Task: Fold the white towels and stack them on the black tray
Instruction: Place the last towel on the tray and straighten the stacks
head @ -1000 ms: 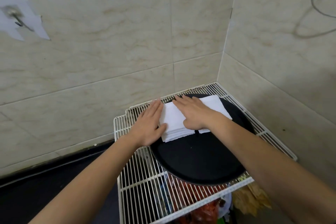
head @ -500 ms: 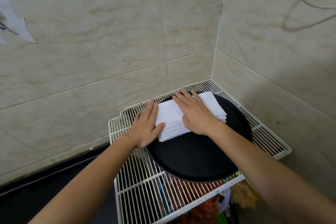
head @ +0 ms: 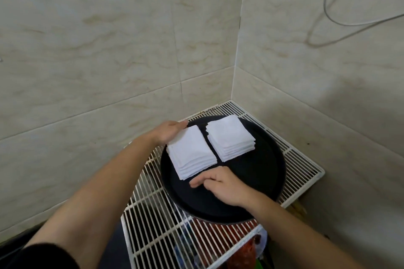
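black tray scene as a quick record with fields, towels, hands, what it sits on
tray: black, round, on a white wire rack in a tiled corner
left stack: folded white towels on the tray
right stack: folded white towels beside it, narrow gap between
left hand: straight fingers against the left stack's far left edge
right hand: over the tray by the left stack's near edge, fingers loosely bent, holding nothing
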`<state>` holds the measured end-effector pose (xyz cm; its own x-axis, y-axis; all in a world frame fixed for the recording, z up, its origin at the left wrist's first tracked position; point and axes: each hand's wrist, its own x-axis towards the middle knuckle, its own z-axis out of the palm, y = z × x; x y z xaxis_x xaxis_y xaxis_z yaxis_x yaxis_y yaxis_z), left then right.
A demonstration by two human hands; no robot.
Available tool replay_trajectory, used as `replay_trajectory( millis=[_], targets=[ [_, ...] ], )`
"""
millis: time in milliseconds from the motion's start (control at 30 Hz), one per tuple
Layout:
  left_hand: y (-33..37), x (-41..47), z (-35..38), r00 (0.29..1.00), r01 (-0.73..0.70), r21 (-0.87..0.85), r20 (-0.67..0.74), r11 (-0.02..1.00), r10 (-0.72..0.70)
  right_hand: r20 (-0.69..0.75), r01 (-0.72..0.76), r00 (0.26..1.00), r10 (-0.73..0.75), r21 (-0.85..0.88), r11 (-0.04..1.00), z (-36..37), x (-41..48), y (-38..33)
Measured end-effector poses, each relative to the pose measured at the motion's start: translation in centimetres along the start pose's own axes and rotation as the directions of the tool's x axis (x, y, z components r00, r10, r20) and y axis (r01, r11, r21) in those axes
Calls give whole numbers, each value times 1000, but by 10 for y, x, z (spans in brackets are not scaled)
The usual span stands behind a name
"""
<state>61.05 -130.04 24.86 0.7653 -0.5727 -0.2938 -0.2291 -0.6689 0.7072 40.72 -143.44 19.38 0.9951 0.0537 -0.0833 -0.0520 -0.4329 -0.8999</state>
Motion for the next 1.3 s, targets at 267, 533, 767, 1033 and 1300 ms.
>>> replay_trajectory(
  millis=[267, 533, 767, 1033, 1300],
  targets=[
    [-4, -2, -4, 987, 63, -77, 155, 995, -50, -6, -61, 998, 62, 121, 991, -10, 30, 1],
    [-4, 8, 2, 965, 120, -172, 252, 978, -75, 8, -23, 1000, 23, 33, 999, -5, 21, -1],
    [-10, 5, -1, 971, 118, -276, 231, 954, -53, -319, -169, 923, 216, 169, 971, 16, 0, -4],
    [-27, -14, 5, 976, 121, -412, 213, 903, -34, -483, -146, 791, 376, 447, 882, 59, -33, -36],
    [-38, -35, 13, 979, 88, -502, 201, 860, 17, -492, -155, 731, 472, 555, 817, 62, -29, -47]
  ],
)
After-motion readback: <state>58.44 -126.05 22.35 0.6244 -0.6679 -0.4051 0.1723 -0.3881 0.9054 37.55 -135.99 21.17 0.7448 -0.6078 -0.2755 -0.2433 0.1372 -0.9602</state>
